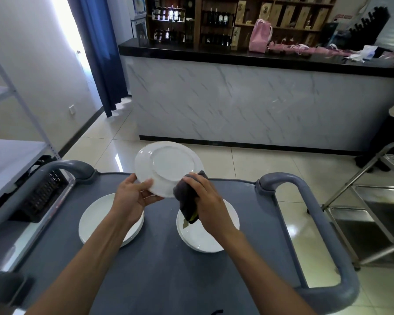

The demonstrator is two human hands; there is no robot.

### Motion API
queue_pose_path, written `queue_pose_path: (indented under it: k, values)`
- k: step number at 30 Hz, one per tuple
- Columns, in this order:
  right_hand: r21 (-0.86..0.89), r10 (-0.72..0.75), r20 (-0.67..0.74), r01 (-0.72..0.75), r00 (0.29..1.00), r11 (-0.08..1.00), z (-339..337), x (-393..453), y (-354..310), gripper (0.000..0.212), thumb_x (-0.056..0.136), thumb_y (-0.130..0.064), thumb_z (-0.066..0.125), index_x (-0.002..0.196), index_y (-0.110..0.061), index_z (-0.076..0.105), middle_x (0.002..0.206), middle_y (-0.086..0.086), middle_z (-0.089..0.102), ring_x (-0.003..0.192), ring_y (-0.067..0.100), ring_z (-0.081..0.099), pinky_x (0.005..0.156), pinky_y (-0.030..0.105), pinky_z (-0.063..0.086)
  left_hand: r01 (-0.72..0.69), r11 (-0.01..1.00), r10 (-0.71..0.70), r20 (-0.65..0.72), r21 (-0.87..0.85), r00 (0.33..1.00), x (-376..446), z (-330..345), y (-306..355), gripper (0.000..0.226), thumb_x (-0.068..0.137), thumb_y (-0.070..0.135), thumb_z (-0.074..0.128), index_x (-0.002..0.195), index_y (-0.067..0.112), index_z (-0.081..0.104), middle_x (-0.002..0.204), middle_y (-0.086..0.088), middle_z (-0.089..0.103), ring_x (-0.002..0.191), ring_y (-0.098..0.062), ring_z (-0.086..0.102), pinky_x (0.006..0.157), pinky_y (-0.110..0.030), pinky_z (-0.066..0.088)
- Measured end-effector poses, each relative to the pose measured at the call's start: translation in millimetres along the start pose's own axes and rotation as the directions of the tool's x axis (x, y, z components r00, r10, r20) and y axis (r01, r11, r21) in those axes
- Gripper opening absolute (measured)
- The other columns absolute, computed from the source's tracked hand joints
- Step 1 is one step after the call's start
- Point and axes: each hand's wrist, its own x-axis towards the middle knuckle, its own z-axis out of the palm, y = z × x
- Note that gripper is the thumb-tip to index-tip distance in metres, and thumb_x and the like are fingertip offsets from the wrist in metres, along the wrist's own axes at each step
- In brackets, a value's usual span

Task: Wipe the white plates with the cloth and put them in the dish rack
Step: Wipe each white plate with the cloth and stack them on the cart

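Left hand (132, 196) pinching tilted white plate (168, 168), underside facing camera, right hand (205, 196) seemingly gripping dark cloth (187, 201) against its rim

Bright daylight pours through the overexposed doorway (64, 42) beside the long blue curtain (100, 53), blowing out to white. It glares off the glossy cream floor tiles (259, 164). Wide-angle distortion bends the edges, and the lower-left corner is smeared with blur.

Head-worn camera looks forward and down, close over the cart (159, 269).
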Motion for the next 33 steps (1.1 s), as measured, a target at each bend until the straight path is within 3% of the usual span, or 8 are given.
queue_pose_path:
  k: [5,9,12,17,20,24,27,33]
  values:
    - [0.148,0.149,-0.108,-0.132,0.983,0.980,8,5,-13,0.044,0.094,-0.001,0.041,0.132,-0.013,0.060,0.144,-0.001,0.054,0.133,0.019,0.050,0.109,0.029,0.043,-0.122,0.978,0.118,0.034,0.170,0.992,-12,15,-2,0.032,0.091,-0.007,0.061,0.114,0.015,0.065,0.100,-0.014,0.076,0.083,-0.039,0.073,0.063,-0.047,0.063]
    - [0.266,0.261,-0.189,-0.207,0.947,0.941,14,7,-26,0.039,0.099,0.005,0.046,0.131,-0.012,0.062,0.142,0.001,0.056,0.132,0.018,0.050,0.111,0.017,0.038,-0.182,0.943,0.174,0.053,0.279,0.983,-16,21,-4,0.030,0.092,-0.003,0.063,0.116,0.015,0.062,0.094,-0.007,0.077,0.082,-0.033,0.075,0.063,-0.044,0.062]
    - [0.298,0.282,-0.212,-0.213,0.936,0.931,17,9,-32,0.039,0.100,0.004,0.046,0.131,-0.012,0.063,0.142,0.000,0.056,0.133,0.018,0.050,0.111,0.017,0.037,-0.207,0.925,0.194,0.072,0.319,0.978,-15,20,-2,0.030,0.091,-0.004,0.064,0.115,0.014,0.063,0.094,-0.011,0.077,0.081,-0.034,0.075,0.063,-0.044,0.062]
    - [0.335,0.272,-0.241,-0.183,0.932,0.924,19,18,-43,0.038,0.103,-0.020,0.039,0.133,-0.016,0.062,0.143,-0.002,0.056,0.133,0.015,0.050,0.112,0.023,0.040,-0.241,0.889,0.176,0.195,0.389,0.965,-19,20,2,0.031,0.093,0.000,0.064,0.118,0.018,0.065,0.096,-0.017,0.076,0.083,-0.039,0.074,0.063,-0.044,0.062]
    - [0.316,0.261,-0.280,-0.167,0.924,0.934,18,28,-46,0.035,0.103,-0.011,0.046,0.133,-0.015,0.063,0.142,-0.001,0.058,0.131,0.015,0.052,0.112,0.030,0.044,-0.228,0.871,0.130,0.244,0.434,0.961,-21,19,1,0.035,0.092,0.005,0.066,0.125,0.017,0.063,0.100,-0.016,0.076,0.088,-0.038,0.074,0.070,-0.050,0.063]
    - [0.275,0.210,-0.292,-0.128,0.933,0.953,13,44,-47,0.034,0.103,-0.007,0.047,0.132,-0.014,0.064,0.143,0.003,0.057,0.133,0.017,0.051,0.114,0.023,0.038,-0.219,0.868,0.109,0.259,0.446,0.960,-24,21,-1,0.034,0.092,0.005,0.065,0.123,0.018,0.064,0.103,-0.013,0.077,0.091,-0.036,0.074,0.072,-0.048,0.062]
    - [0.243,0.149,-0.297,-0.076,0.943,0.967,10,55,-49,0.032,0.103,-0.008,0.047,0.130,-0.010,0.065,0.139,0.008,0.059,0.130,0.021,0.053,0.112,0.031,0.041,-0.215,0.868,0.098,0.270,0.447,0.958,-24,20,-1,0.033,0.095,0.002,0.062,0.124,0.018,0.063,0.104,-0.013,0.076,0.091,-0.037,0.074,0.074,-0.049,0.062]
    - [0.107,-0.016,-0.336,0.055,0.942,0.993,6,64,-54,0.051,0.108,-0.039,0.032,0.130,-0.005,0.064,0.136,0.014,0.062,0.127,0.029,0.057,0.112,0.038,0.044,-0.230,0.903,0.140,0.258,0.364,0.956,-24,15,-1,0.034,0.096,0.000,0.059,0.124,0.018,0.065,0.108,-0.013,0.076,0.094,-0.037,0.073,0.074,-0.044,0.062]
